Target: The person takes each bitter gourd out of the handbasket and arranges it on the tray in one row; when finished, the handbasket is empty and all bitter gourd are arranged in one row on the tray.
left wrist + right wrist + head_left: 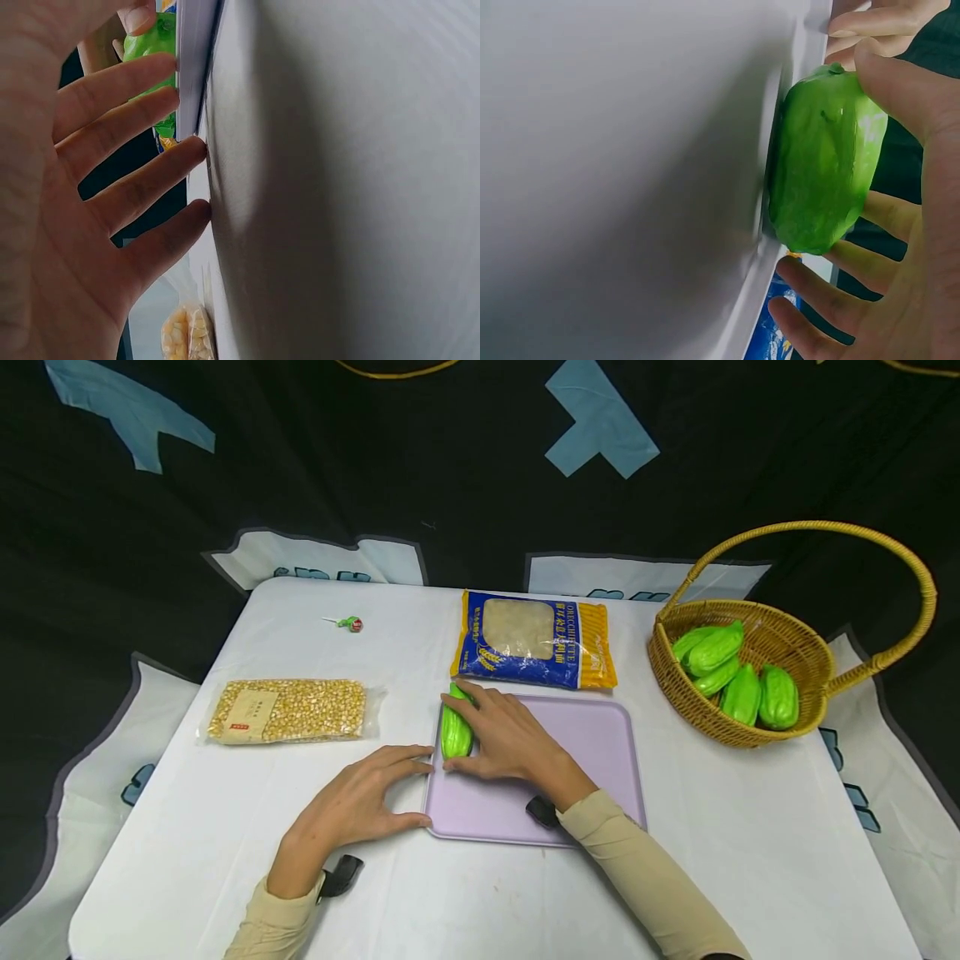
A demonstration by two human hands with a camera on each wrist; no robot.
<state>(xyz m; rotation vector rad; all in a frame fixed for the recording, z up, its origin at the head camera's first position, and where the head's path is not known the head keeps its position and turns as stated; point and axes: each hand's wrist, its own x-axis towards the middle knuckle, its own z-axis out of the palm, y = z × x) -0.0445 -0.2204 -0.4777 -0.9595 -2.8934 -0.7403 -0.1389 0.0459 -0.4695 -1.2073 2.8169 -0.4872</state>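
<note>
While left hand (358, 797) sits wide at tray (577, 718) edge, right hand (506, 731) holds green vegetable (454, 737), likely firm, light, slick, best gripped mid-body.

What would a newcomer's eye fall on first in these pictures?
Probably the high-handled wicker basket at the right of the white table, with bright green vegetables inside. Near the middle, the right hand grips a matching vegetable at the left side of a lilac tray, the left hand at its edge.
</note>
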